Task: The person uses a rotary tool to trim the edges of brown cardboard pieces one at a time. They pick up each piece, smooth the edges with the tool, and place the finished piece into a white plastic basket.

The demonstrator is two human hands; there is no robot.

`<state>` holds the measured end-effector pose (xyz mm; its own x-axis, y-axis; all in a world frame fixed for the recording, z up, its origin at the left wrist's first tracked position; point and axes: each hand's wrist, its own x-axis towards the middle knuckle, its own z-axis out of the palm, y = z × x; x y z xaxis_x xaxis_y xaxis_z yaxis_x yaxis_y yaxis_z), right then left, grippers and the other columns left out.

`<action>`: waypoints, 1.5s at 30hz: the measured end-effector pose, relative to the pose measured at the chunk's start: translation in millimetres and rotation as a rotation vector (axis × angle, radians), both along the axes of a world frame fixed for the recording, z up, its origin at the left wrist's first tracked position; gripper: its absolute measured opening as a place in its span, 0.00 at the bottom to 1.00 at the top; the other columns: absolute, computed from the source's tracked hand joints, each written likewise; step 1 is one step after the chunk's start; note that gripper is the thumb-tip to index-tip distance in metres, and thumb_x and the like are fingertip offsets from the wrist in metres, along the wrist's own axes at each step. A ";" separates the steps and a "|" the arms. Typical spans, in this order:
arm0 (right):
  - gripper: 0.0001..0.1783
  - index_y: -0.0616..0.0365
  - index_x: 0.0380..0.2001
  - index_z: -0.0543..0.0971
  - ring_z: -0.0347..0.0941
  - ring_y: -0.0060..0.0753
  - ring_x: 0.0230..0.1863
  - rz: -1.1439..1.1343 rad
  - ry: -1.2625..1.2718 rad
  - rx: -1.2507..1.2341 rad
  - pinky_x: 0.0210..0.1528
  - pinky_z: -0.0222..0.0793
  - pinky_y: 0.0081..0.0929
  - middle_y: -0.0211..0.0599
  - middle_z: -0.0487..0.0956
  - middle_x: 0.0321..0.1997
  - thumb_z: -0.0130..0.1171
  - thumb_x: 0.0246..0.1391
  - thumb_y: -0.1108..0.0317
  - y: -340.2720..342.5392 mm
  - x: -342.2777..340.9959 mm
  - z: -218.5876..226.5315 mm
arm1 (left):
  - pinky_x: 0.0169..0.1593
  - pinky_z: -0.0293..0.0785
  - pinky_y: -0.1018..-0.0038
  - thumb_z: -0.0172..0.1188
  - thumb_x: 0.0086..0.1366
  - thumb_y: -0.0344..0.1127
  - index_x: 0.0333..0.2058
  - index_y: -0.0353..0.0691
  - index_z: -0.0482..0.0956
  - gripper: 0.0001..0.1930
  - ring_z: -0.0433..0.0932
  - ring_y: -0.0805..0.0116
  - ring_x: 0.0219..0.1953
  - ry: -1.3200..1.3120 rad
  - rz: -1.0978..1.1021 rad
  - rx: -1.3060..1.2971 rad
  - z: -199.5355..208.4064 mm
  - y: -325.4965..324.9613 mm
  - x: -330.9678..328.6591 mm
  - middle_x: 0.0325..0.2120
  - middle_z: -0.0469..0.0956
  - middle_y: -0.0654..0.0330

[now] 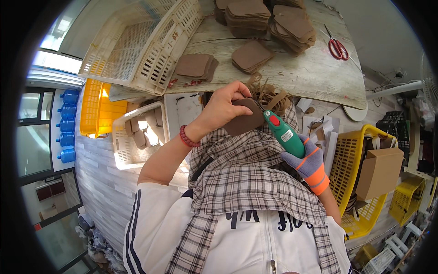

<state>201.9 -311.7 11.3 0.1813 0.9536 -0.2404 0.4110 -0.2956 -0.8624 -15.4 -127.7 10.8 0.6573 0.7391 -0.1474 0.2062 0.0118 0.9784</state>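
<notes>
The table point(315, 86) spanned the top of the frame, and I saw a crate point(157, 57) at its left end, upper left. Right of that lay one stack point(194, 65), then a second stack point(252, 55); more stacks point(246, 18) stood behind at top centre, with scissors point(337, 48) to their right. Before the table, mid-frame, the left hand point(223, 105) held a piece point(244, 119), left of the tool point(285, 132) in the right hand point(308, 162); trimmings point(276, 98) lay just above. At left, a basket point(121, 148) contained further pieces point(141, 139), right of a bin point(91, 107); bottles point(67, 130) stood farther left. At right, a box point(380, 173) rested by a larger basket's point(340, 169) right rim.
</notes>
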 end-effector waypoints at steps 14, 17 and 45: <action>0.33 0.63 0.47 0.72 0.77 0.26 0.35 0.011 0.060 0.000 0.38 0.73 0.22 0.41 0.80 0.37 0.71 0.40 0.57 7.4 -1.0 -8.7 | 0.36 0.67 0.81 0.62 0.49 0.22 0.59 0.41 0.61 0.36 0.71 0.80 0.29 0.180 -0.157 0.088 0.3 8.9 -0.5 0.25 0.77 0.62; 0.31 0.63 0.46 0.72 0.77 0.24 0.34 -0.070 0.119 -0.052 0.37 0.73 0.22 0.40 0.80 0.35 0.71 0.40 0.59 4.5 4.9 -11.8 | 0.37 0.70 0.77 0.64 0.51 0.25 0.53 0.38 0.68 0.28 0.76 0.71 0.34 -0.066 0.284 -0.078 -36.9 55.1 -38.3 0.36 0.78 0.58; 0.28 0.66 0.42 0.73 0.72 0.18 0.25 -0.254 0.106 0.041 0.28 0.70 0.18 0.34 0.79 0.27 0.70 0.42 0.59 14.2 23.1 -57.6 | 0.61 0.51 0.54 0.58 0.59 0.46 0.52 0.35 0.70 0.26 0.53 0.52 0.63 0.697 0.305 0.893 -98.8 130.8 44.0 0.56 0.63 0.49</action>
<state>225.0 -297.5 -46.3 0.3917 0.8902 -0.2326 0.2351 -0.3412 -0.9101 28.6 3.1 -88.0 0.4173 0.8750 0.2452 0.8078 -0.4808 0.3410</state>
